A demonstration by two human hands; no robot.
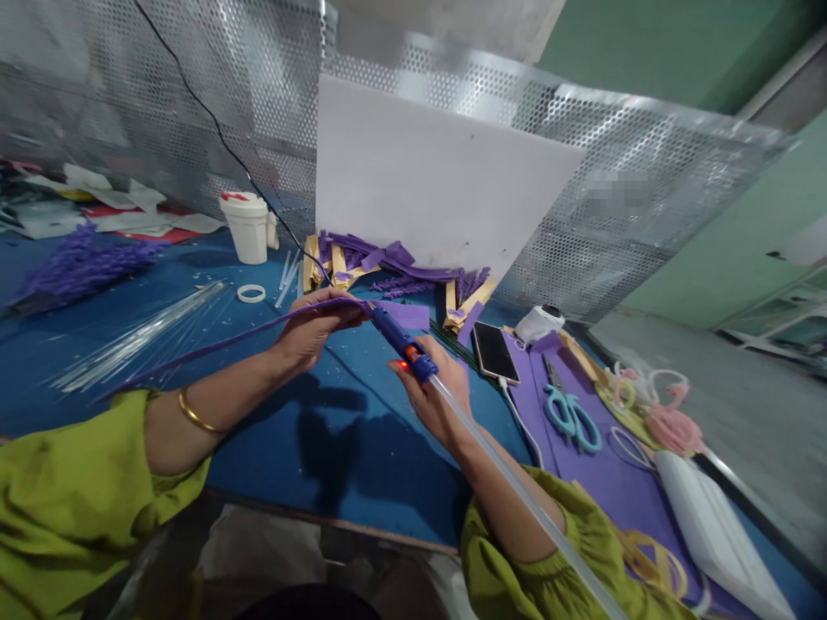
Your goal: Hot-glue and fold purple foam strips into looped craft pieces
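Note:
A long purple strip (220, 338) is pinched in my left hand (314, 325), its tail running down to the left over the table. Closed around a blue hot glue gun (395, 334) is my right hand (434, 386). The gun's nozzle meets the strip, or nearly so, just right of my left fingers; actual contact is too small to tell. A long clear glue stick (510, 478) sticks out of the gun's back end and passes over my right forearm. Beyond the nozzle shows a flat purple piece (407, 315).
Purple flower bunches in tan wraps (456, 306) lie against the white board (426, 172). A phone (496, 351), scissors (572, 418) and purple sheets (539, 405) are on the right. Wires (146, 336), a tape roll (251, 294) and a white cup (246, 228) stand left.

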